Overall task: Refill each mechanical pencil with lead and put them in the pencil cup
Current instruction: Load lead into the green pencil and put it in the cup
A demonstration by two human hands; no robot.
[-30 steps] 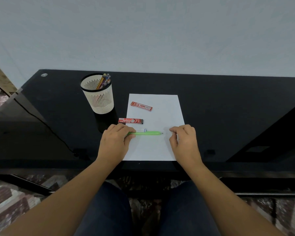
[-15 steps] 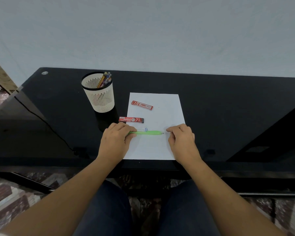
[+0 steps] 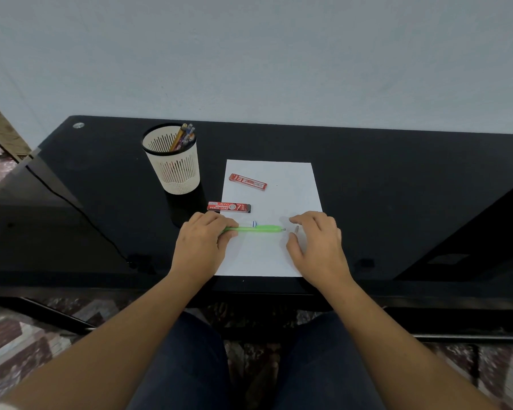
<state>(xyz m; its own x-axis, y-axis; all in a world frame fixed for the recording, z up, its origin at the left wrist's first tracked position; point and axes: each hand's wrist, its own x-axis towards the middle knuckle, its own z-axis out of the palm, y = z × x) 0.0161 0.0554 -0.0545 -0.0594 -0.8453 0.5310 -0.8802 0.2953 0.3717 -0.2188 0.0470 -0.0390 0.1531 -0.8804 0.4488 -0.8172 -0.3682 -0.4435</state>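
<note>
The left hand (image 3: 203,244) grips one end of the green pencil (image 3: 256,229), which lies on the paper (image 3: 267,255) on the table (image 3: 397,187), near the cup (image 3: 174,165), while the right hand (image 3: 317,244) rests loosely open beside its tip.

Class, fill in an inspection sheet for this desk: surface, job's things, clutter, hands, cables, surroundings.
Surface: glossy black table; white paper sheet at its near edge.
Job's things: green mechanical pencil lying on the sheet; red lead case on the sheet; second red lead case across its left edge; white slotted pencil cup holding pencils.
Clutter: small white-and-blue piece beside the pencil; small grey piece near its tip.
Hands: left hand grips the pencil's end; right hand open, holding nothing.
Cables: black cable across the table's left.
Surroundings: pale wall; patterned floor tiles.
</note>
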